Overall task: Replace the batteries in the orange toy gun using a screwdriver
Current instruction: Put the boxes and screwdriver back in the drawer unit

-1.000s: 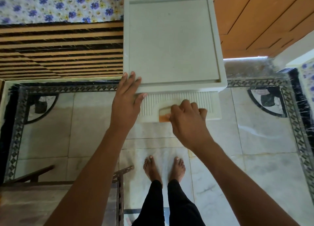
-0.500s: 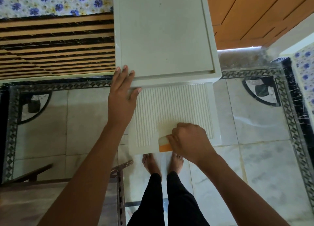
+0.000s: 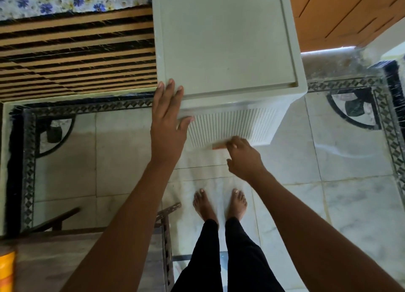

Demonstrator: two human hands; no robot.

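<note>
No toy gun, batteries or screwdriver show in this view. A white plastic drawer cabinet (image 3: 225, 39) stands in front of me, seen from above. My left hand (image 3: 167, 120) lies flat on its front left corner, fingers spread, holding nothing. Below the top, the ribbed drawer front (image 3: 232, 125) is blurred by motion. My right hand (image 3: 243, 158) is at the drawer's lower edge, its curled fingertips on the small orange handle (image 3: 218, 146), thumb sticking out to the left.
My bare feet (image 3: 219, 206) stand on the marble floor right below the drawer. A wooden-framed table (image 3: 65, 259) sits at the lower left with a yellow-orange object (image 3: 6, 267) at its edge. A slatted wooden frame (image 3: 76, 55) lies left of the cabinet, a wooden door (image 3: 350, 13) behind it on the right.
Half a second ago the ribbed front reached far out towards me with my right hand on its handle. Now it shows much shorter, and my right hand has moved back towards the cabinet. Left hand unchanged.
</note>
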